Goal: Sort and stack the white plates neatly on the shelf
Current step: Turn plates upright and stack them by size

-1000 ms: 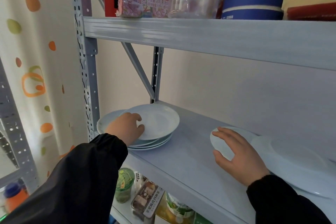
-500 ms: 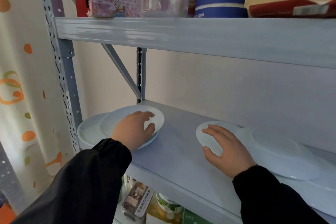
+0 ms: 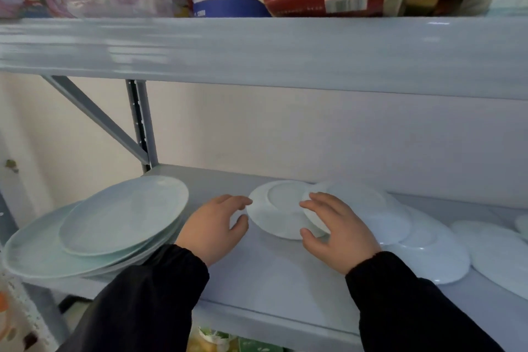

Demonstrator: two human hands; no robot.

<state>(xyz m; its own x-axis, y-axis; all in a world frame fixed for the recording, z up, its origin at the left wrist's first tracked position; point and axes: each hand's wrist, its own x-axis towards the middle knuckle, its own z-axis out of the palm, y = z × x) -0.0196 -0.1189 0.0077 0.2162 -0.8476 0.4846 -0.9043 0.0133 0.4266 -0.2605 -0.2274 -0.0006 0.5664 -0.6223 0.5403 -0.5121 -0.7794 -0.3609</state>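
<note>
Small plate (image 3: 313,217) pinched by right hand (image 3: 340,228) fingers. Left hand (image 3: 214,226) fingers loose, nothing held. Chip could be made if knocked on upside-down plate (image 3: 274,208).

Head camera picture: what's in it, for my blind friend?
The right-hand grip holds a small plate over an upturned plate on a grey shelf, while the left-hand grip reaches for that plate's rim. A plate stack sits left; loose plates lie right.
</note>
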